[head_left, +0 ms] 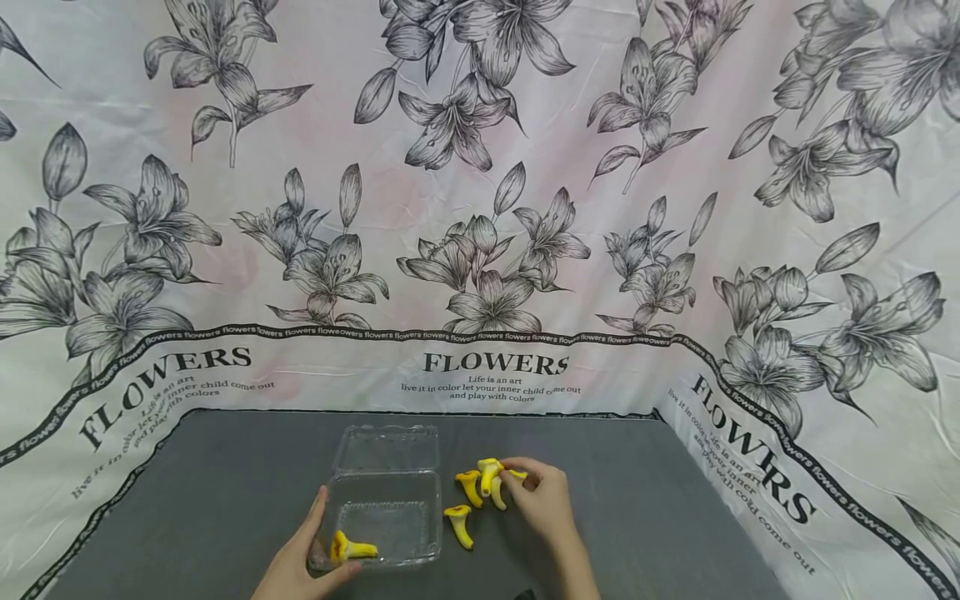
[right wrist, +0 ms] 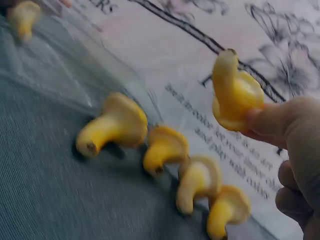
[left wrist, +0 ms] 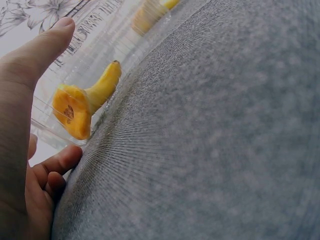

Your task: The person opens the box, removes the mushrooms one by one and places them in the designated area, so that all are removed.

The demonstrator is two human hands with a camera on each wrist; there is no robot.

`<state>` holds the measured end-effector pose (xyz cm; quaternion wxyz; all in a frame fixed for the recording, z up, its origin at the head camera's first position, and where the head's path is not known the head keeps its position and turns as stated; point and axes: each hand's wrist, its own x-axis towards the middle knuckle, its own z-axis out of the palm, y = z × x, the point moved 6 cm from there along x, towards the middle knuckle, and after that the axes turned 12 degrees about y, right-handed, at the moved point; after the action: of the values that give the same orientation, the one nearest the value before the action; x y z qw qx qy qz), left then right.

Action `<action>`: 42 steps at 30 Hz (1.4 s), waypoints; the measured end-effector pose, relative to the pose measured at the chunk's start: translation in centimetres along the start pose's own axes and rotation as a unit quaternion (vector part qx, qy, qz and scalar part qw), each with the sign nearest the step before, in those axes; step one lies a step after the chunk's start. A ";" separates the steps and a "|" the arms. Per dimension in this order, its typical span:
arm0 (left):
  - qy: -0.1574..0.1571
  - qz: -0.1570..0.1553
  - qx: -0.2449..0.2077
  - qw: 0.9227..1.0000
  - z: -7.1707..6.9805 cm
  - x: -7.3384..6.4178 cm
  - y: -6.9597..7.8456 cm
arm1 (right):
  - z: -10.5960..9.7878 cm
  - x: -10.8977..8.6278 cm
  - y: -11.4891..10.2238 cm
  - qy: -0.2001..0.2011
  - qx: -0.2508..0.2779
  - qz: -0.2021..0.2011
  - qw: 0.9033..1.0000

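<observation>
A clear plastic clamshell container (head_left: pixel 386 477) stands on the table with its lid tipped back. My left hand (head_left: pixel 300 558) grips its near left corner, thumb along the front and a finger up the left side. One yellow chanterelle mushroom (head_left: pixel 352 547) lies on its side in that corner, seen through the clear wall in the left wrist view. To the right of the container, my right hand (head_left: pixel 546 502) pinches another chanterelle (right wrist: pixel 235 95) between thumb and forefinger, raised with its stem upward in the right wrist view. Several more chanterelles (right wrist: pixel 114 125) lie in a row below it.
The grey cloth-covered table (head_left: pixel 247 467) is bounded at the back and sides by a white curtain (head_left: pixel 480 367) printed with lilies and lettering. A small dark object (head_left: pixel 527 595) shows at the table's near edge.
</observation>
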<state>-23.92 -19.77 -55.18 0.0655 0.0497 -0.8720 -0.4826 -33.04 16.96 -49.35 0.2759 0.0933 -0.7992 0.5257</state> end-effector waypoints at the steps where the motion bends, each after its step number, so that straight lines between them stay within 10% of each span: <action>1: -0.001 0.000 -0.001 1.000 0.0 0.0 0.0 | -0.1 0.0 0.4 -0.009 0.005 0.003 1.000; 19: -0.013 -0.008 -0.002 1.000 0.1 0.5 -0.4 | -1.2 -0.5 2.5 -0.196 0.014 0.027 0.980; 42: -0.015 -0.012 0.005 1.000 0.2 0.4 -0.5 | -0.4 -1.1 3.6 -0.209 -0.087 0.002 0.974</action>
<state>-24.31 -19.94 -55.71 0.0467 0.0533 -0.8745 -0.4798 -33.61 18.69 -52.65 0.1085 0.1749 -0.8823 0.4233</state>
